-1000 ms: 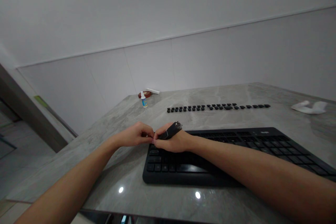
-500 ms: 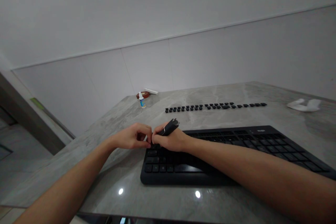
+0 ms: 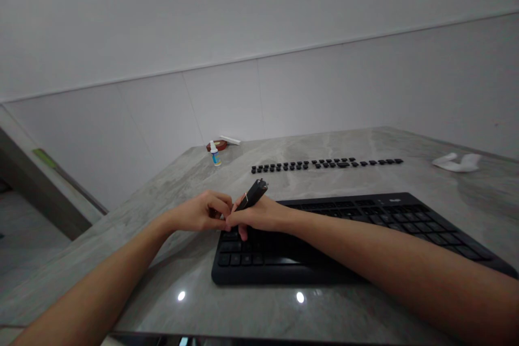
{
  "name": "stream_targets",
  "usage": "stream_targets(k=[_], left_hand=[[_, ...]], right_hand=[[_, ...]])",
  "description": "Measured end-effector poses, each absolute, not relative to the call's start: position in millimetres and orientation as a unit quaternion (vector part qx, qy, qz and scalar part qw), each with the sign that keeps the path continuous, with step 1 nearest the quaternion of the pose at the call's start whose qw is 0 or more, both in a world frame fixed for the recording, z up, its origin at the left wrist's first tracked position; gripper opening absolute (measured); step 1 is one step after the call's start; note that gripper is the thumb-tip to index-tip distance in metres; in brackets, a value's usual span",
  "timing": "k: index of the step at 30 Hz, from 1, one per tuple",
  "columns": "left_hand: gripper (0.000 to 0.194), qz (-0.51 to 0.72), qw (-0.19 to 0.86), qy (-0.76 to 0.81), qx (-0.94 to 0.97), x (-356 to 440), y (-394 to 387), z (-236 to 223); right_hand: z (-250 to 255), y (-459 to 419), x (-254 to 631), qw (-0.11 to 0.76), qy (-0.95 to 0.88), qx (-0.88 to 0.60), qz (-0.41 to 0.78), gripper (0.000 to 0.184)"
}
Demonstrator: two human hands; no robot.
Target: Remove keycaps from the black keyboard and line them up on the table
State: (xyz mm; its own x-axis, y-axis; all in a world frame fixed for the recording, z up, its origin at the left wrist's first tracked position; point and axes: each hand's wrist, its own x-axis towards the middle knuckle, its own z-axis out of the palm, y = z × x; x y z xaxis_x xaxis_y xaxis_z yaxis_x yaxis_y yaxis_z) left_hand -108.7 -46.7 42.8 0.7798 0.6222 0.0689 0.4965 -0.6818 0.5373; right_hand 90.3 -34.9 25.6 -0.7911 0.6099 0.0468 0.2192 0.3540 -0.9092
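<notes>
A black keyboard lies on the grey table, its left end under my hands. My right hand grips a black pen-shaped tool with a thin bright ring, slanting up to the right; its lower tip is hidden by my fingers. My left hand is closed in a pinch against the right fingertips, over the keyboard's upper left corner. What sits between the left fingers, if anything, is hidden. Behind the keyboard, several loose black keycaps stand in rows on the table.
A small white spray bottle with a blue label stands at the back left, by a reddish-brown round object and a white strip. Crumpled white tissue lies at the right. The marble-look table ends at a wall.
The view has shifted slightly. My hands remain together at the keyboard's left end; the right fingers have shifted, one now showing lower over the keys. The black tool stays in my right hand.
</notes>
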Motion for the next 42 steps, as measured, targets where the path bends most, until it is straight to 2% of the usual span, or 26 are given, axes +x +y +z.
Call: stream_targets(k=[5,12,19,34,42], left_hand=[[0.018,0.121,0.243,0.31,0.911,-110,-47,43],[0.012,0.118,0.235,0.306,0.915,-109,-50,46],[0.011,0.123,0.237,0.302,0.915,-106,-52,49],[0.011,0.116,0.216,0.3,0.922,-110,-50,47],[0.019,0.096,0.224,0.298,0.923,-108,-53,50]], right_hand=[[28,-39,89,0.183,-0.792,-0.278,0.512,0.021],[31,-40,89,0.141,-0.739,-0.277,0.598,0.013],[26,-39,81,0.122,-0.741,-0.314,0.582,0.01],[21,-50,78,0.259,-0.736,-0.374,0.501,0.018],[20,-52,75,0.254,-0.725,-0.386,0.511,0.018]])
